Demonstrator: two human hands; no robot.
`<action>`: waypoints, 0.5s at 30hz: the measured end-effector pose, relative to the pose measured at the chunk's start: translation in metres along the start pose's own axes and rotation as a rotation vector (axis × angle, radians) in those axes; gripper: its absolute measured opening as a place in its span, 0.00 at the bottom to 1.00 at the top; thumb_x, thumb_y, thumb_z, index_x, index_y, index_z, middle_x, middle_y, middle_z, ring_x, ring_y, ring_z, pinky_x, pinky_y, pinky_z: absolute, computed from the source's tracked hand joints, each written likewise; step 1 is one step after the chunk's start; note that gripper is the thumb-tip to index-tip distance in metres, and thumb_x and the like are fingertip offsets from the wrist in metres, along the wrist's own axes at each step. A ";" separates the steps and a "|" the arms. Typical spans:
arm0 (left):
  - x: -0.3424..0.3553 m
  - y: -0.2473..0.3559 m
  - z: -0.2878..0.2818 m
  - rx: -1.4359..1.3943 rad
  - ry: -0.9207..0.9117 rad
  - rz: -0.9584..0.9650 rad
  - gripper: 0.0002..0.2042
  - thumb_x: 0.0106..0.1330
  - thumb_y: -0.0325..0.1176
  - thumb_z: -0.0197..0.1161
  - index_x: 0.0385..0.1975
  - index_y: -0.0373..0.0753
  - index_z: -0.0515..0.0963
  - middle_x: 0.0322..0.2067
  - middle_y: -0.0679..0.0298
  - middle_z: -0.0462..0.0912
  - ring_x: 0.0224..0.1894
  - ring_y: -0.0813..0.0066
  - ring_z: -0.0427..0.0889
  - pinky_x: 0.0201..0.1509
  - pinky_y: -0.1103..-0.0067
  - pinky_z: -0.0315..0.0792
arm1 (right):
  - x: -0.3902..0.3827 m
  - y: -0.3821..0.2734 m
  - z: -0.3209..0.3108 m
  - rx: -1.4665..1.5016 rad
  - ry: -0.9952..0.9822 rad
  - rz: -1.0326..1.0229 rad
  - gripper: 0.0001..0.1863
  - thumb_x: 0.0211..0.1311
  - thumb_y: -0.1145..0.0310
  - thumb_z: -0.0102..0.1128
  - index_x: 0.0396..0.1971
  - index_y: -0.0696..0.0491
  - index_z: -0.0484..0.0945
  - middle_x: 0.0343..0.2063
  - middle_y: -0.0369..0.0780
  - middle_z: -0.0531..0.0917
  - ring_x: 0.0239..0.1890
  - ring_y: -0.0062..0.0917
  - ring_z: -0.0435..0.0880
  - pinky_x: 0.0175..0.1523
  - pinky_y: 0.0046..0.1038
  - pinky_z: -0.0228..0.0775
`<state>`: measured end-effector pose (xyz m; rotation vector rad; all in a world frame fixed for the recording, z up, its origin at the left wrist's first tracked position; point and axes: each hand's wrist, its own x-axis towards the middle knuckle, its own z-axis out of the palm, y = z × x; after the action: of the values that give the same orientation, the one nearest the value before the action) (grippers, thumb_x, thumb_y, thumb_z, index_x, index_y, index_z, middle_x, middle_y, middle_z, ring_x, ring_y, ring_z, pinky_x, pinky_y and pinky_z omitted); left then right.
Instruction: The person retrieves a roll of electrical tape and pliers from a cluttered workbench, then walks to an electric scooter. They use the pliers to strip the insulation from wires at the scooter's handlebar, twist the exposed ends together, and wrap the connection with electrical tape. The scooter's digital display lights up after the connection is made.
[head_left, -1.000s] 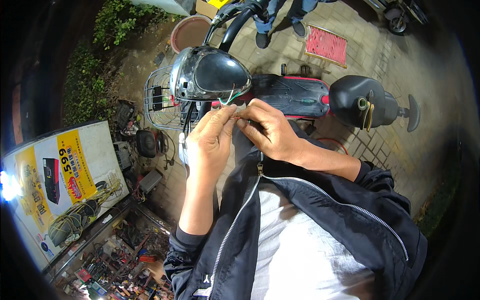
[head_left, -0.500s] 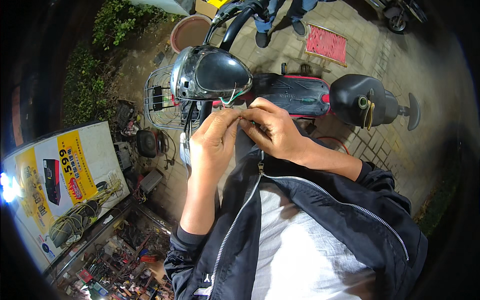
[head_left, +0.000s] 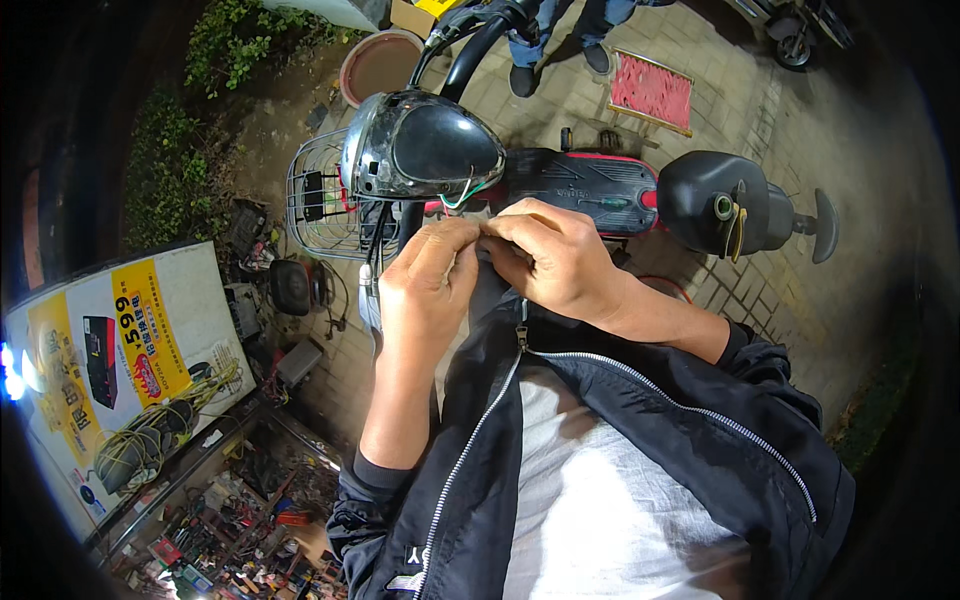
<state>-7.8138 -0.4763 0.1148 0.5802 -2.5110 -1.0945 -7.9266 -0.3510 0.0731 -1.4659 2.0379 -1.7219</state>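
My left hand (head_left: 428,268) and my right hand (head_left: 560,262) meet fingertip to fingertip in front of my chest. Both are closed in a pinch. Whatever lies between the fingers is too small and hidden to make out. Just above them, thin white and green wires (head_left: 456,204) hang from the underside of a black, scuffed instrument housing (head_left: 440,145) on an electric scooter's handlebar. A reddish wire runs down toward my left fingertips; I cannot tell whether it reaches them.
Beyond the hands lie the scooter's footboard (head_left: 585,190) and black seat (head_left: 715,205). A wire basket (head_left: 315,235) sits left of the housing. A printed board with coiled cable (head_left: 130,455) and a tray of jumbled tools (head_left: 240,530) fill the lower left. Another person's shoes (head_left: 523,80) stand near a red-topped stool (head_left: 650,92).
Both hands stay in nearly the same place, still pinched together. My right fingers have shifted slightly, and the right forearm sits a little lower.
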 end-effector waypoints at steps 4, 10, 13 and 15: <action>0.000 -0.002 0.001 -0.036 0.018 0.013 0.08 0.57 0.18 0.65 0.36 0.34 0.81 0.37 0.58 0.86 0.39 0.67 0.86 0.45 0.77 0.78 | 0.002 -0.003 0.000 -0.034 -0.049 0.038 0.09 0.49 0.78 0.67 0.30 0.58 0.77 0.25 0.42 0.79 0.25 0.36 0.80 0.29 0.32 0.74; -0.001 -0.002 -0.001 -0.024 0.008 0.115 0.08 0.55 0.18 0.66 0.34 0.35 0.80 0.41 0.57 0.84 0.38 0.62 0.86 0.42 0.75 0.79 | 0.008 -0.006 -0.005 0.306 -0.138 0.435 0.05 0.55 0.75 0.63 0.31 0.60 0.78 0.23 0.42 0.81 0.22 0.28 0.81 0.29 0.30 0.72; -0.006 0.002 -0.004 0.070 0.007 0.156 0.10 0.51 0.16 0.67 0.33 0.35 0.81 0.40 0.59 0.82 0.38 0.64 0.83 0.43 0.74 0.76 | 0.010 -0.005 -0.009 0.610 -0.288 0.803 0.09 0.65 0.70 0.58 0.30 0.61 0.78 0.22 0.34 0.79 0.25 0.16 0.78 0.31 0.25 0.72; -0.009 0.005 -0.005 0.222 0.024 0.239 0.11 0.49 0.17 0.68 0.33 0.36 0.82 0.37 0.60 0.80 0.37 0.63 0.80 0.42 0.73 0.74 | 0.011 -0.003 -0.009 0.822 -0.286 0.959 0.10 0.67 0.69 0.58 0.30 0.60 0.79 0.25 0.35 0.80 0.27 0.17 0.79 0.33 0.25 0.74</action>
<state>-7.8046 -0.4716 0.1202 0.3349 -2.6162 -0.7258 -7.9360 -0.3514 0.0842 -0.3330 1.2354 -1.4602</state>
